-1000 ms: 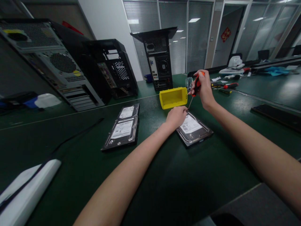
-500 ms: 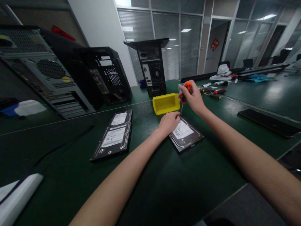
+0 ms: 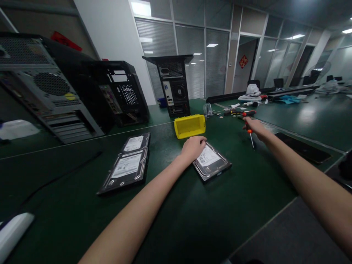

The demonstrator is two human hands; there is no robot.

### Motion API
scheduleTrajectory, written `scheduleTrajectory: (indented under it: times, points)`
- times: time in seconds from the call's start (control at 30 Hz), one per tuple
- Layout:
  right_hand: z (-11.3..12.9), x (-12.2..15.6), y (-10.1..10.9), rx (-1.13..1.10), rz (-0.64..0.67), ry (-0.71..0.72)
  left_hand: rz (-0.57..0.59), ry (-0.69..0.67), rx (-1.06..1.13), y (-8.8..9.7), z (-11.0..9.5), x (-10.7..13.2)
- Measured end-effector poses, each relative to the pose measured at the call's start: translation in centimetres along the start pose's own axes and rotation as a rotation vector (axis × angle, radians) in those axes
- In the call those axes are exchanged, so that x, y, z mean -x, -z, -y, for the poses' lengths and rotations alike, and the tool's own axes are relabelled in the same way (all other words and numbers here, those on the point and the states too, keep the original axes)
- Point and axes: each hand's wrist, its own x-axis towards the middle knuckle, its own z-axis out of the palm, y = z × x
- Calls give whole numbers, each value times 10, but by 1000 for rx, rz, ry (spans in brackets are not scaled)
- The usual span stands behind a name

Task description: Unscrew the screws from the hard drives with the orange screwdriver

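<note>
A hard drive (image 3: 209,157) with a white label lies flat on the green table in front of me. My left hand (image 3: 194,146) rests over its far left corner, fingers curled at the edge; the fingertips are partly hidden. Off to the right, my right hand (image 3: 254,125) is closed around a screwdriver (image 3: 251,139), whose orange collar and thin shaft point down below the fingers. Most of its handle is hidden by the hand. Just beyond that hand lie loose hand tools (image 3: 249,113) with red and black handles. Behind the drive sits a yellow bin (image 3: 189,127), tipped with its opening toward me.
Two more hard drives (image 3: 128,165) lie end to end on the left. Computer cases (image 3: 172,86) stand along the back and left. A dark flat panel (image 3: 302,147) lies at the right, a black cable (image 3: 60,176) at the left. A clear cup (image 3: 208,110) stands behind the bin.
My right hand has moved away from the hard drive to the right, toward the loose tools, taking the screwdriver along. My left hand stays at the drive. The view has shifted slightly.
</note>
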Motion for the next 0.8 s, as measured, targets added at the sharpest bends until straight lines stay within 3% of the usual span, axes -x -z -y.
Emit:
scheduleTrajectory:
  times: [0.07,0.13,0.27,0.43,0.57,0.67,0.8]
  points:
    - [-14,8,-1,105,90,-101,1,3,2,0,-1,0]
    - [-17,17,-6,216,113,-110,6,6,2,1,-1,1]
    - [-11,30,-23,366,95,5,12,12,1,1,-2,2]
    - [-4,47,-31,416,-43,177,11,4,13,0,-1,3]
    - [21,63,-30,588,98,81,7,14,18,-1,-1,3]
    - [50,75,-35,543,260,48,1,11,27,-3,1,2]
    - [86,90,-51,531,311,164,-18,3,32,-6,5,2]
